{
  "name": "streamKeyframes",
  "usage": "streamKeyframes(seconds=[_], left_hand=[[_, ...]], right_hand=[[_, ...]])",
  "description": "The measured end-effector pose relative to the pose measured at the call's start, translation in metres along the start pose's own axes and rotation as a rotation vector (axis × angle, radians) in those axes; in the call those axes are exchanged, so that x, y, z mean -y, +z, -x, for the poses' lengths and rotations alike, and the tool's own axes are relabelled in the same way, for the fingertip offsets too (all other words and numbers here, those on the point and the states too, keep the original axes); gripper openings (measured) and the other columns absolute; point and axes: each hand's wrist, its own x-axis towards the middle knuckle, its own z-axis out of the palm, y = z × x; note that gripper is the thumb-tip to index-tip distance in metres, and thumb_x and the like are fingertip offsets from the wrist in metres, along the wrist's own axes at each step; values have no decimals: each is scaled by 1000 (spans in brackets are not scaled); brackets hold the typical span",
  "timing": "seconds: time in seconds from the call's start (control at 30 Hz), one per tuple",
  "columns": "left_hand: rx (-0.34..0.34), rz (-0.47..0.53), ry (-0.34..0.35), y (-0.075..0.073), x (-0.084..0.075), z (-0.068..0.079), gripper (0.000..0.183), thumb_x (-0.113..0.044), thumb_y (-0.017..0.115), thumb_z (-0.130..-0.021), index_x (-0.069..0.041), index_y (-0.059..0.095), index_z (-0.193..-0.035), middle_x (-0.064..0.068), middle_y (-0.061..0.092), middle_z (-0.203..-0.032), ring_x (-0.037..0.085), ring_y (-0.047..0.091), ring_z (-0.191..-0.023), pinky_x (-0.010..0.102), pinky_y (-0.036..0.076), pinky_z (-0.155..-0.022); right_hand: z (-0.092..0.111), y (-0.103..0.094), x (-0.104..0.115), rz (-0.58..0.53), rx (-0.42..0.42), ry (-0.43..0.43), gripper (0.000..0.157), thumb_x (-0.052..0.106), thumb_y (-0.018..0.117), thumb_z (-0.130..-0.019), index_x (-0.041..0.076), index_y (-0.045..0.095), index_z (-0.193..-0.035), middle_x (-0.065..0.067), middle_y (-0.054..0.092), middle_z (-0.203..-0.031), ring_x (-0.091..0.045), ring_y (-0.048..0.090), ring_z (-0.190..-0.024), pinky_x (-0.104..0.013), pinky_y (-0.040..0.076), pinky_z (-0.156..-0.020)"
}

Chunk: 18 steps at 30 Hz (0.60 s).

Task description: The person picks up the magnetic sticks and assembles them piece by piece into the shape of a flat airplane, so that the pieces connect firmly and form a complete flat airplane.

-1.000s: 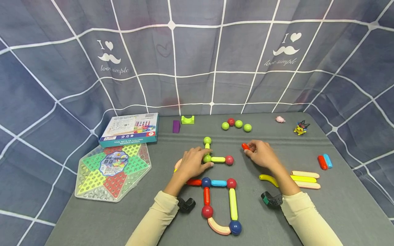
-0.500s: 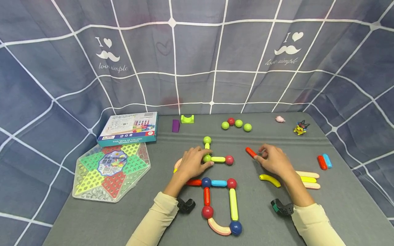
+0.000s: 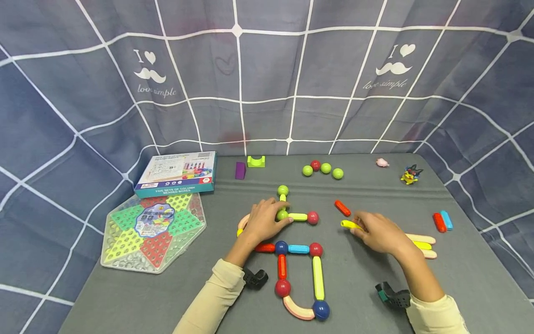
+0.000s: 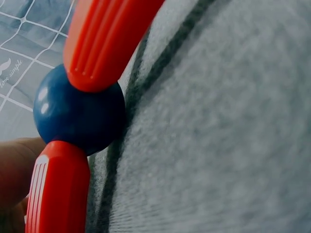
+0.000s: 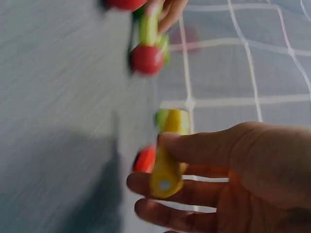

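Note:
In the head view my left hand [image 3: 265, 221] holds a green ball [image 3: 282, 214] between thumb and fingers. A short light-green magnetic stick [image 3: 298, 217] joins that ball to a red ball [image 3: 313, 218]; another green ball [image 3: 282, 190] stands behind. My right hand [image 3: 381, 233] pinches a yellow curved magnetic stick [image 5: 167, 167] between thumb and fingers, lifted off the table in the right wrist view. Just beyond it lies a red magnetic stick [image 3: 342, 208]. The left wrist view shows a blue ball [image 4: 80, 109] between red sticks; part of the structure is hidden under my left hand.
Nearer me, a loop includes a blue stick [image 3: 298, 249] and a pale curved stick [image 3: 298, 308]. Loose balls [image 3: 326, 168] lie at the back. Straight sticks [image 3: 421, 239] lie right. A box [image 3: 177, 174] and a hexagonal game board [image 3: 154, 232] occupy the left.
My right hand has let go of the red stick, leaving it on the table, moved toward me and picked up the yellow curved stick. My left hand stays on the green ball.

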Motion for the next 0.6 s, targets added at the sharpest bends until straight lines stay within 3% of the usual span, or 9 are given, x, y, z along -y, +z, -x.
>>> streamKeyframes(seconds=[0.13,0.3,0.43,0.6], left_hand=[[-20,11,1,0,0,1,42,-48,66,-86,-23,66,-119,-6,54,-88,14,42,-69,34,31,-62],[-39,11,3,-1,0,2,41,-46,68,-85,-23,67,-118,-6,54,-86,14,42,-68,34,31,-61],[-40,1,7,-1,-1,1,41,-46,68,-85,-23,67,-118,-6,53,-84,13,42,-67,33,32,-61],[-29,9,-4,0,-3,1,42,-47,67,-85,-23,66,-120,-6,51,-84,13,42,-67,34,31,-61]], right_hand=[[-51,1,22,-51,-106,-76,16,17,65,-90,7,61,-103,0,51,-68,-16,44,-56,-34,34,-51],[-120,16,39,-70,-233,-143,20,18,65,-91,7,63,-108,-7,65,-90,-24,57,-75,-42,44,-66],[-154,29,44,-76,-218,-166,20,14,62,-92,7,63,-110,-11,65,-102,-28,58,-88,-46,44,-76],[-170,39,48,-94,-140,-185,18,9,58,-94,7,63,-111,-11,65,-105,-26,58,-91,-45,44,-79]])
